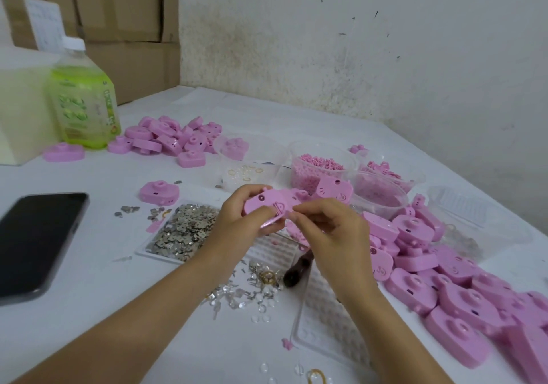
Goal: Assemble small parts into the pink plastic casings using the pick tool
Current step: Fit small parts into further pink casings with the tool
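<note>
A casing is gripped by the left hand and right hand over a white tabletop, crowded at right, open at near left, with a wall behind.

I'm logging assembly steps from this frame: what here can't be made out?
All in the head view.
What the right hand pinches, if anything: its curled fingers cover it.
Tip of the dark tool handle: hidden behind the right hand.
Lower edge of the pink casing: covered by the left hand gripping it.
Label of the green bottle: blurred.
The phone: cut off by the left edge.
</note>
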